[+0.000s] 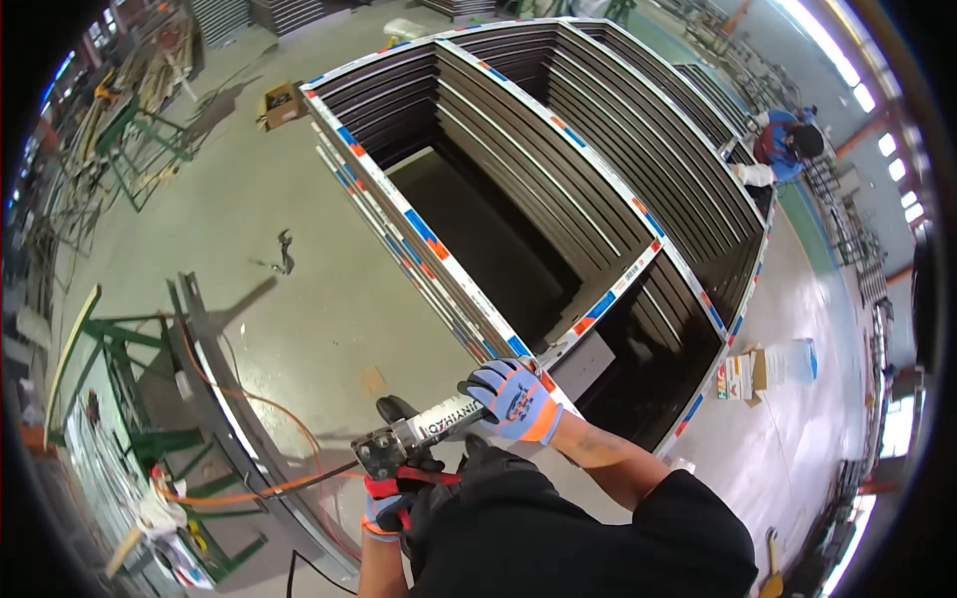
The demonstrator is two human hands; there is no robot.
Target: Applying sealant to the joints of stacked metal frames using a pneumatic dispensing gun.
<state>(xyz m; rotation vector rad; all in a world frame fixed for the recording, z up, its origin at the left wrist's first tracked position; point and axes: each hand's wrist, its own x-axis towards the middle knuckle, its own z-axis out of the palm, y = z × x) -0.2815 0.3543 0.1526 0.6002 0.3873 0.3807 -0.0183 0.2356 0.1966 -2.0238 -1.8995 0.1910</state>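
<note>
A gun-shaped tool with a white, printed cylindrical barrel [446, 419] and a red handle [424, 476] is held across the front of my body. It resembles a caulking gun, but its exact kind is not plain. My left hand [382, 515], gloved in grey and orange, is closed round the red handle. My right hand [518, 399], in a matching glove, curls over the barrel's front end; its palm side is hidden. That end is close to the near corner of a stack of dark window frames [588, 317], edged with white, blue and orange tape.
A co-worker in blue [783, 149] bends over the stack's far right side. Green metal stands [120, 344] and long dark profiles [214, 349] are at left. An orange hose [274, 485] runs to the tool. Cardboard boxes [279, 105] sit on the floor, another box [743, 376] at right.
</note>
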